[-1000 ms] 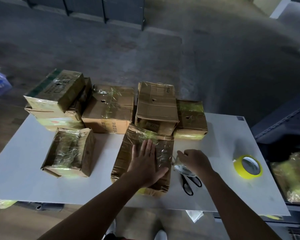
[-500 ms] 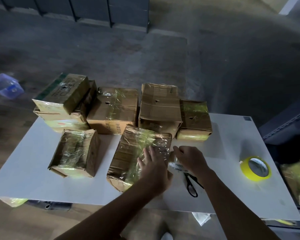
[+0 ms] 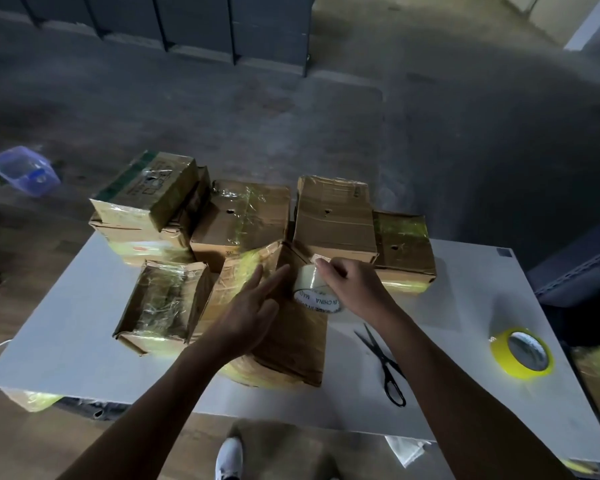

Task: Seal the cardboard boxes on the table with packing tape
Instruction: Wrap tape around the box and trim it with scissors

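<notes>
1. A white table fills the lower half of the view, seen from above, on a dim grey floor.
2. Along the table's far edge stands a row of taped cardboard boxes: a stack of boxes at far left, a middle box, a taller box right of it, and a low box at far right, all touching or nearly so.
3. The central box, partly wrapped in glossy tape, lies near the front edge, its far end against the far row.
4. A smaller taped box sits just beside it on the left.
5. The left hand lies on top of the central box with its fingers straight and slightly spread; whether it presses down or only rests is hard to tell.
6. The right hand grips a roll of clear packing tape, fingers and thumb curled round it, at the far end of the central box.
7. A yellow tape roll lies flat near the table's right edge, well apart from the boxes.
8. Black scissors lie on the table between the central box and the yellow roll, handles towards the near edge.
9. A clear plastic container sits on the floor at far left.
</notes>
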Demonstrator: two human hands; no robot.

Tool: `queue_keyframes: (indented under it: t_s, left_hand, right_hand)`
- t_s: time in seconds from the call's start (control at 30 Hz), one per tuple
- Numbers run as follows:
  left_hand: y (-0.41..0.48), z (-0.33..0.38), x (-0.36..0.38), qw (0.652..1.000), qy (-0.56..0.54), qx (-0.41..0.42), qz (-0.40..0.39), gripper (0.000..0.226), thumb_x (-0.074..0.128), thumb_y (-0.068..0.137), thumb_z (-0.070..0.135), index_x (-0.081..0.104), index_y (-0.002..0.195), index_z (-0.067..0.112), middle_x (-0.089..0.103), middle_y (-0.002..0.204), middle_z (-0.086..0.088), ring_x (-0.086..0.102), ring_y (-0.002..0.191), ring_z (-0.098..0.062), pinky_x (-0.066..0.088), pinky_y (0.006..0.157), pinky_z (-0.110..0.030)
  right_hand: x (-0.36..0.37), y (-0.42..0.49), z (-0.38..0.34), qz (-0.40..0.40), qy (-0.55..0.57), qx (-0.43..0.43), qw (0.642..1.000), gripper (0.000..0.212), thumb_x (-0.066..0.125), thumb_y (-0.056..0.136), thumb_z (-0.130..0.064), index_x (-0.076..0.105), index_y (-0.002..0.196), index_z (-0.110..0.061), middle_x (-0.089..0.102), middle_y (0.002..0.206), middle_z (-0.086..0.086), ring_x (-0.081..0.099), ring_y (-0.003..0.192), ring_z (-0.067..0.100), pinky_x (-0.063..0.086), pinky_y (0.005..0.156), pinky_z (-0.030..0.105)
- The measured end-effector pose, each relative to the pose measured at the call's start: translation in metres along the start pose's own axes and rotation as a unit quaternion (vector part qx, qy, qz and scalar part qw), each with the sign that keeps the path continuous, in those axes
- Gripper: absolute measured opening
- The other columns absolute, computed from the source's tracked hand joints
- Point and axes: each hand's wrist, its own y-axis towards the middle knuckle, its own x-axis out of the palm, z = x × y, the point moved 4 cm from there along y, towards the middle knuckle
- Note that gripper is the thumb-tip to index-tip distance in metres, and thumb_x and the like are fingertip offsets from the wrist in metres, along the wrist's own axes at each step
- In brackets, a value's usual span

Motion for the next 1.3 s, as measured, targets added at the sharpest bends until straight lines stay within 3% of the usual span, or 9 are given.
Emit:
queue_keyframes:
  t_s: [0.3,0.5,0.63,0.7,0.8,0.9,1.03,1.2,1.3]
  left_hand:
    - [-0.009,-0.002,-0.006,0.999,0.03,0.034,-0.007,0.054,0.038,0.095,0.027,0.033,0.145,0.046,0.006,0.163,-0.001,0.013,0.147,-0.026,0.026,0.109,-0.042]
    - [-0.006,-0.003,-0.007,0.998,0.054,0.033,-0.009,0.053,0.041,0.098,0.024,0.029,0.144,0.049,0.009,0.162,-0.002,0.019,0.146,-0.031,0.034,0.102,-0.04]
    - [0.002,0.003,-0.001,0.996,0.081,0.02,-0.019,0.06,0.058,0.091,0.042,0.026,0.142,0.045,0.026,0.155,-0.003,0.045,0.131,-0.032,0.05,0.084,-0.028]
    - [0.005,0.007,0.003,0.994,0.108,0.02,-0.016,0.07,0.065,0.087,0.04,0.023,0.143,0.043,0.029,0.152,-0.004,0.049,0.126,-0.032,0.055,0.085,-0.033]
    - [0.004,0.011,0.012,0.992,0.123,-0.013,-0.009,0.069,0.054,0.096,0.023,0.016,0.147,0.049,0.005,0.162,-0.01,0.028,0.14,-0.044,0.045,0.103,-0.05]
    - [0.001,0.006,0.01,0.997,0.073,-0.023,0.021,0.06,0.045,0.099,0.017,0.025,0.147,0.048,0.005,0.162,-0.01,0.02,0.144,-0.04,0.035,0.111,-0.05]
    - [-0.004,0.0,0.01,0.997,-0.063,-0.007,0.04,0.061,0.047,0.096,0.007,0.038,0.137,0.051,0.042,0.146,-0.008,0.044,0.132,-0.027,0.039,0.109,-0.044]
    - [-0.01,-0.023,0.012,0.987,-0.144,-0.014,0.067,0.063,0.048,0.094,0.003,0.046,0.134,0.051,0.05,0.14,0.005,0.051,0.12,-0.012,0.045,0.092,-0.022]
    - [-0.008,-0.035,0.01,0.984,-0.168,-0.015,0.062,0.069,0.048,0.095,0.004,0.045,0.125,0.066,0.049,0.137,0.012,0.054,0.111,-0.005,0.051,0.087,-0.024]
  right_hand:
    - [0.003,-0.01,-0.005,0.001,-0.153,0.001,0.988,0.048,0.043,0.097,-0.044,0.051,0.057,-0.02,0.048,0.052,-0.002,0.052,0.053,0.021,0.04,0.054,0.031]
    - [0.018,-0.022,0.014,-0.006,-0.207,0.026,0.978,0.046,0.039,0.098,-0.045,0.056,0.065,-0.017,0.053,0.055,-0.005,0.052,0.051,0.01,0.037,0.053,0.025]
    - [0.015,-0.018,0.013,0.031,-0.198,0.028,0.979,0.041,0.041,0.098,-0.043,0.052,0.064,-0.021,0.048,0.053,-0.01,0.047,0.049,0.004,0.028,0.047,0.022]
    - [0.014,-0.016,0.014,0.035,-0.194,0.042,0.979,0.041,0.041,0.098,-0.043,0.051,0.065,-0.022,0.046,0.052,-0.01,0.047,0.049,0.004,0.027,0.047,0.022]
    - [0.011,-0.019,0.018,0.037,-0.147,0.036,0.988,0.044,0.044,0.098,-0.039,0.05,0.061,-0.017,0.047,0.051,-0.003,0.048,0.049,0.013,0.03,0.048,0.024]
    - [0.005,-0.023,0.02,0.024,-0.042,0.036,0.998,0.047,0.05,0.097,-0.039,0.051,0.061,-0.009,0.05,0.054,0.01,0.047,0.048,0.019,0.032,0.05,0.027]
    - [-0.011,-0.021,0.014,0.012,0.075,0.034,0.997,0.047,0.048,0.098,-0.041,0.052,0.064,-0.008,0.05,0.056,0.001,0.049,0.05,0.011,0.034,0.048,0.023]
    - [-0.014,-0.019,0.006,0.013,-0.041,0.0,0.999,0.046,0.054,0.095,-0.037,0.041,0.053,-0.022,0.041,0.047,-0.008,0.042,0.043,0.004,0.03,0.044,0.023]
    - [-0.016,-0.02,0.001,0.021,-0.182,-0.02,0.983,0.046,0.053,0.094,-0.038,0.039,0.054,-0.021,0.038,0.047,-0.006,0.04,0.047,0.015,0.028,0.049,0.027]
